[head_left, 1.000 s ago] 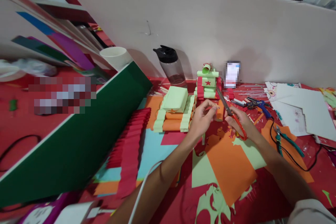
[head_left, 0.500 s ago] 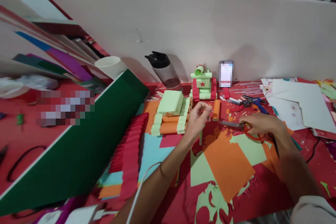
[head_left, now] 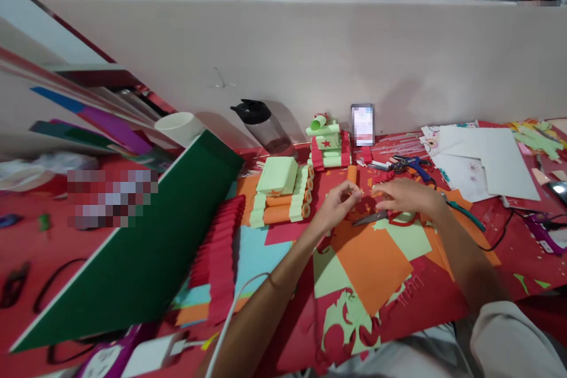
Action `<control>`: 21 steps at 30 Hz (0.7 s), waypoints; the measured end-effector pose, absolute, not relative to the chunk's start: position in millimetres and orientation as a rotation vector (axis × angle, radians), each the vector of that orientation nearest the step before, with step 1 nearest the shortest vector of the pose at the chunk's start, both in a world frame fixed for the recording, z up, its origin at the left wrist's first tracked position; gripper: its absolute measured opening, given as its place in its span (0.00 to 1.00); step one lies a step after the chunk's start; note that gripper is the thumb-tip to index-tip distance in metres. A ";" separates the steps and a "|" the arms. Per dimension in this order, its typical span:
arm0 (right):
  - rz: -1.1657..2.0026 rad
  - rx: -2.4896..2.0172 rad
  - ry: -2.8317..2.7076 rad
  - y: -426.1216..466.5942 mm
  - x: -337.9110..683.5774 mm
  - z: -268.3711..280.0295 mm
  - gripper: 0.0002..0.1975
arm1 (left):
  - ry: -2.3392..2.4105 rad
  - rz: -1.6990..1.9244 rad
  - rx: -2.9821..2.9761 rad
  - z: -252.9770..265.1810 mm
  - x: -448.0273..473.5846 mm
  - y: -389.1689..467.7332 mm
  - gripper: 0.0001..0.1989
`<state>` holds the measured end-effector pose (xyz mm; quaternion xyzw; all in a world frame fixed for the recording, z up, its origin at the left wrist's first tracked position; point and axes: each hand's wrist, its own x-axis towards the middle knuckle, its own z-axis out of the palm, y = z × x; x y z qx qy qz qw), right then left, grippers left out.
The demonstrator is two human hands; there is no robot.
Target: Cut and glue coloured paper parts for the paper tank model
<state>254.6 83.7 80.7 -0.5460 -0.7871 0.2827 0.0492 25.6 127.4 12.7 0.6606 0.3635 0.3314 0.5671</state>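
Note:
My left hand (head_left: 339, 205) is closed in a pinch over the middle of the table. What its fingertips hold is too small to make out. Facing it from the right, my right hand (head_left: 410, 196) has its fingers stretched apart, with nothing visible in them. Under that hand lie the scissors (head_left: 371, 218), blades pointing left, on the paper sheets. Just behind my left fingertips stands an orange paper roll (head_left: 352, 174). To the left sits a paper model with orange rolls and a light-green block (head_left: 277, 175). A green and red paper tank with a star (head_left: 330, 144) is behind it.
A green board (head_left: 146, 260) leans at left, beside crimped red paper (head_left: 225, 248). A tilted bottle (head_left: 266, 127) and a phone (head_left: 363, 124) rest by the white partition (head_left: 274, 47). Orange sheet (head_left: 372, 266) and cut green scraps (head_left: 348, 319) lie in front. Blue-handled pliers (head_left: 419, 168) lie behind.
My right hand has let go of the scissors, which now lie on the paper, and has moved left towards my left hand. The left hand keeps its pinch. The view has shifted slightly.

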 end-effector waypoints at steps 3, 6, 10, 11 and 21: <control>0.940 -1.583 -2.218 75.4 241.4 77.4 0.09 | 0.807 0.727 1.584 7.0 26.8 117.6 0.22; 0.977 -1.504 -2.018 68.2 230.0 58.0 0.04 | 0.816 0.712 1.601 0.2 23.6 107.3 0.23; 1.053 -1.415 -1.796 64.6 219.7 25.9 0.04 | 0.843 0.713 1.655 -7.8 17.5 96.6 0.20; 1.087 -1.381 -1.744 64.5 217.5 18.8 0.05 | 0.849 0.716 1.654 -9.6 16.4 94.8 0.20; 1.283 -1.175 -1.329 62.5 207.0 -19.5 0.16 | 0.873 0.744 1.604 -18.5 12.1 91.2 0.24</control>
